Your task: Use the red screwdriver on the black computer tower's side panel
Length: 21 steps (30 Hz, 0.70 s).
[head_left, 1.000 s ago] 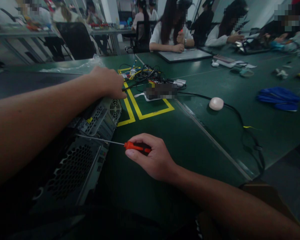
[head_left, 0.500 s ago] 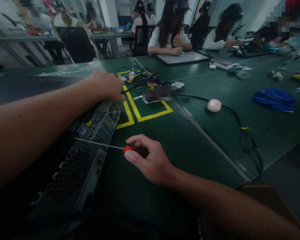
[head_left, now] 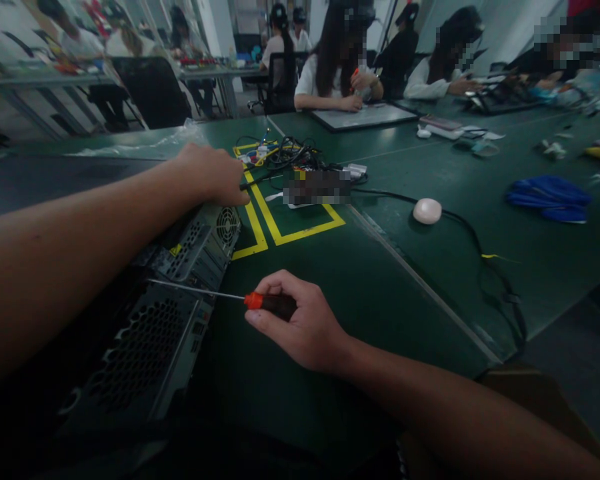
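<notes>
A desktop computer case (head_left: 180,333) lies at the left, its vented back panel and a round fan grille facing right. My right hand (head_left: 305,320) is closed round the dark and orange handle of a screwdriver (head_left: 270,305). Its long shaft runs left over the case, and the tip meets a dark area near the case's edge, where the contact is hard to make out. My left hand (head_left: 213,175) is curled over the case's far corner, above the fan grille, with its fingertips partly hidden. A black cable passes right beside its fingers.
Tangled cables (head_left: 295,157) lie beyond the case, near yellow tape marks (head_left: 310,233) on the green table. A pale rounded object (head_left: 427,211) sits beside a black cord. Blue cloth (head_left: 547,198) lies at the right. Across the table a person works over a flat panel (head_left: 365,117).
My right hand's fingers have closed more fully round the screwdriver handle, and the handle has turned slightly into view. My left hand stays in place on the case.
</notes>
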Tool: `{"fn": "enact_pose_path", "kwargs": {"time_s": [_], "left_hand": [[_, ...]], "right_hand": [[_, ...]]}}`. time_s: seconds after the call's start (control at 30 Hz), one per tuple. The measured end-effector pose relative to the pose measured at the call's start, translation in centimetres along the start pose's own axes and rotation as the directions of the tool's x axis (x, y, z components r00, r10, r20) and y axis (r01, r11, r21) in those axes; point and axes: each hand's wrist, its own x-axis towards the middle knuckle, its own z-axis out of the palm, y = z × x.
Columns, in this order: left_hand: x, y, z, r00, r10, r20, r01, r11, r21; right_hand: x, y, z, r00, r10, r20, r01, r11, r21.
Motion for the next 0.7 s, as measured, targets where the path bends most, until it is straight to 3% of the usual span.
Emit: {"fn": "enact_pose_path", "kwargs": {"time_s": [0.23, 0.4, 0.7], "left_hand": [[0.8, -0.3, 0.4, 0.999, -0.03, -0.017, 0.028, 0.996, -0.09], [-0.1, 0.2, -0.2, 1.0, 0.0, 0.001, 0.0, 1.0, 0.001], [0.3, 0.1, -0.1, 1.0, -0.002, 0.002, 0.002, 0.999, 0.049]], "right_hand": [[0.0, -0.1, 0.1, 1.0, 0.017, -0.006, -0.017, 1.0, -0.021], [0.0, 0.0, 0.1, 1.0, 0.026, -0.01, -0.026, 0.999, -0.029], [0.0, -0.1, 0.0, 1.0, 0.011, -0.012, -0.011, 1.0, -0.027]]}}
